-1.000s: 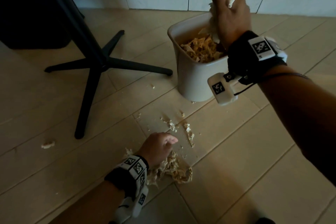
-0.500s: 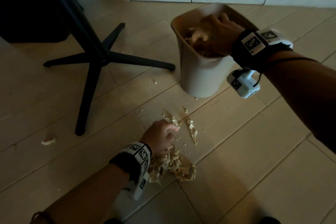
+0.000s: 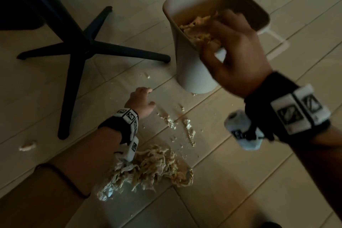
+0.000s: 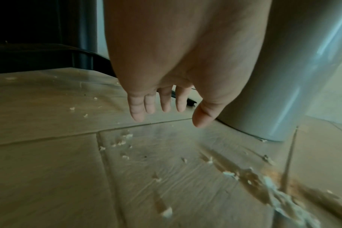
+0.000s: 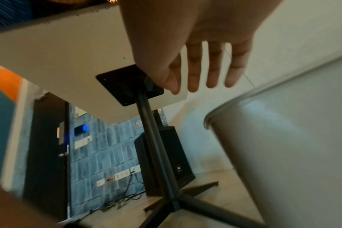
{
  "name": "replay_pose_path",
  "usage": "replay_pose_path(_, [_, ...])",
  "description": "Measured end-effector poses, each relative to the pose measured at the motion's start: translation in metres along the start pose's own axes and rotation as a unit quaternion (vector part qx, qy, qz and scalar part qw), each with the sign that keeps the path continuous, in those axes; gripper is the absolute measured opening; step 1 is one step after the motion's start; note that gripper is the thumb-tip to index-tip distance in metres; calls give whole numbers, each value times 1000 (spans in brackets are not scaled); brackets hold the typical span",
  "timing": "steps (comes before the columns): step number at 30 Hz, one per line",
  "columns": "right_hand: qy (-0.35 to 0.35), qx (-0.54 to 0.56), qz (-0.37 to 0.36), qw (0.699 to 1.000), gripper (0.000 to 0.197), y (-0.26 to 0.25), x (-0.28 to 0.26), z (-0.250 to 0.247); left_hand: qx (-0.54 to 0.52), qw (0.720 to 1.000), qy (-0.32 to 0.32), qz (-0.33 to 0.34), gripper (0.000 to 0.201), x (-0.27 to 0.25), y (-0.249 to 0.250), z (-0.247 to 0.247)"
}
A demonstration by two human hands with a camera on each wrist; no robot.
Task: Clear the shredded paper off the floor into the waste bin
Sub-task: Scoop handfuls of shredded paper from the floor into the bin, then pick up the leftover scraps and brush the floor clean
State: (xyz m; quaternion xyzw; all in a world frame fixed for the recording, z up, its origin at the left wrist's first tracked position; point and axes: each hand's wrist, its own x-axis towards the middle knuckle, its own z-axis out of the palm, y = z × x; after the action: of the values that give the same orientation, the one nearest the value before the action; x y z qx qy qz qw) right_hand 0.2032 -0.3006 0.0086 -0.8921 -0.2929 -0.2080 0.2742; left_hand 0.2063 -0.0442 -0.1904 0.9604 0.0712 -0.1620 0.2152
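Shredded paper: a big pile is left on the floor | some is seen inside the waste bin | right hand grip: wide, nothing held | left hand grip: wide, nothing held | judged about half done

Right hand blurred, hiding part of the waste bin rim.

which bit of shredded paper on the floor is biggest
The tangled heap of shredded paper beside the left forearm; the thin trail and the lone scrap are far smaller.
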Motion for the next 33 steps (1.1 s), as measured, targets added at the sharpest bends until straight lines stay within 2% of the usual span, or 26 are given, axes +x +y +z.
replay_pose_path(1, [31,25,-22,999,26,-5,-14,5,1,1000,3,-5,58,5,0,-1])
replay_pose_path(3, [29,69,-30,997,20,-9,-43,23,1,1000,6,-20,59,17,1,-5])
replay_pose_path(5, [-30,112,-3,993,20,-5,-70,44,1,1000,5,-30,60,29,3,-9])
replay_pose_path(7, [-101,126,53,985,22,6,-93,70,4,1000,5,-26,61,43,4,-11])
replay_pose_path(12, [-282,55,182,940,35,34,-129,130,54,997,-59,-12,66,70,5,-5])
replay_pose_path(14, [-358,-5,199,912,45,38,-133,147,80,994,-76,-3,65,64,9,4])
replay_pose_path(16, [-404,-41,193,893,53,39,-137,160,90,993,-80,17,64,47,12,17])
replay_pose_path(21, [-408,-88,156,895,61,36,-150,176,112,984,-66,122,61,-10,8,55])
replay_pose_path(26, [-350,-58,115,928,63,19,-173,177,121,970,-77,195,71,-76,7,81])
replay_pose_path(30, [-346,-49,68,934,51,1,-195,173,97,971,-99,193,66,-117,8,91])
replay_pose_path(33, [-348,5,77,934,50,-6,-201,169,0,979,-101,175,52,-134,8,85])
